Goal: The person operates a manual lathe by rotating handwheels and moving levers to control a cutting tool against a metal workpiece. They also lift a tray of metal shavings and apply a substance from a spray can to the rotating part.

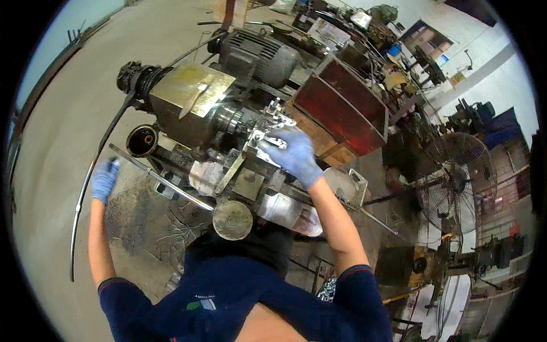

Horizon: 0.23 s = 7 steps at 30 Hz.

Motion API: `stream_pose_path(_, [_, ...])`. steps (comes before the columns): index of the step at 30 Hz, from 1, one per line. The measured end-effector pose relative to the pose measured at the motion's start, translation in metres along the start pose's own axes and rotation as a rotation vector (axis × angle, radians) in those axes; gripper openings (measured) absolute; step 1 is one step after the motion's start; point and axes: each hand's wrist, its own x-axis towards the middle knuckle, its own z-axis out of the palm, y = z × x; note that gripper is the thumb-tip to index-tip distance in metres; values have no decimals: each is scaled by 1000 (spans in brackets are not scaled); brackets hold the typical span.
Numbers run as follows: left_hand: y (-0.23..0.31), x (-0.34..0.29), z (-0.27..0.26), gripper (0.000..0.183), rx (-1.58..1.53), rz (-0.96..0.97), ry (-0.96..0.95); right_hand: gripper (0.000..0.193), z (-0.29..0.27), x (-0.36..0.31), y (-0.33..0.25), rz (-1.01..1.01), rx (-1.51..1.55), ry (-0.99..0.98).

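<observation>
My right hand point(293, 157), in a blue glove, is closed around a shiny metal part point(277, 142) at the middle of a small lathe-like machine. Beside it is a flat metal bar with a rounded end point(231, 174). The machine's spindle nose point(229, 119) sticks out of a yellowish box-shaped headstock point(191, 94), just left of that hand. Out to the left, my gloved left hand point(104, 179) hangs low, slightly blurred. Its fingers are curled around something small, partly dark and partly pale, whose kind I cannot make out. A long metal lever point(85, 188) passes close by it.
A ribbed electric motor point(259, 57) and a red metal box point(345, 102) stand behind the machine. Nearer me are a round metal disc point(232, 220) and a rod point(182, 191). Metal shavings point(171, 233) litter the floor. A large caged fan point(456, 179) stands at the right.
</observation>
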Motion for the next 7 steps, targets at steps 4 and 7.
stream_pose_path(4, [-24, -6, -90, 43, 211, -98, 265, 57, 53, 70, -21, 88, -252, -489])
stream_pose_path(7, [-36, -20, -111, 47, 517, -289, 107, 60, 71, 77, -26, 0, -442, -407])
